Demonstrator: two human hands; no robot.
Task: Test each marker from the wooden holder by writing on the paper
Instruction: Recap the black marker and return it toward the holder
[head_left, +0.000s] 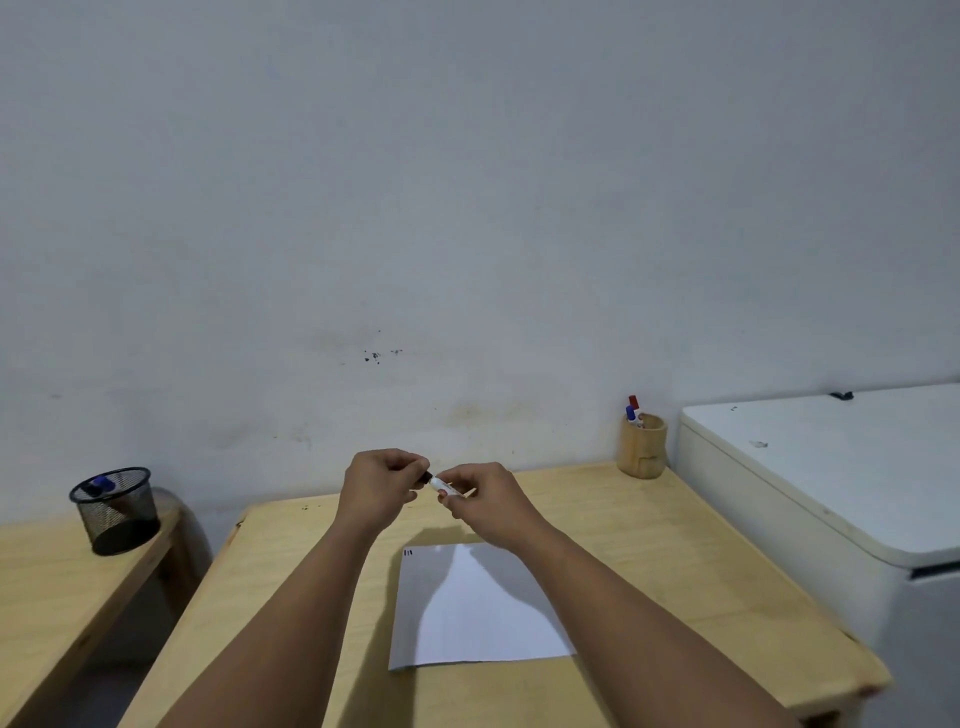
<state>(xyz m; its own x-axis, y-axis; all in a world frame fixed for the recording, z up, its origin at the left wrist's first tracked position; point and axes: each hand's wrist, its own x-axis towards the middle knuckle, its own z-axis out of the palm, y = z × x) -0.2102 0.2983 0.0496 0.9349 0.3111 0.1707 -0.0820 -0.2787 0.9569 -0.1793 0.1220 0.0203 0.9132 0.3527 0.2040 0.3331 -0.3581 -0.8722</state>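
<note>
Both my hands are raised above the wooden table (649, 545), holding one white marker (442, 485) between them. My left hand (382, 486) pinches its black cap end, and my right hand (485, 506) grips the white barrel. A white sheet of paper (483, 608) lies flat below my hands, with short black strokes (409, 553) at its top left corner. The wooden holder (642, 447) stands at the table's far right corner, with a red-capped and a blue-capped marker (634, 410) sticking out of it.
A black mesh cup (117, 512) with blue-capped markers inside stands on a second wooden table (47, 597) at the left. A gap separates the two tables. A white appliance (831, 478) stands against the table's right side. A plain wall is behind.
</note>
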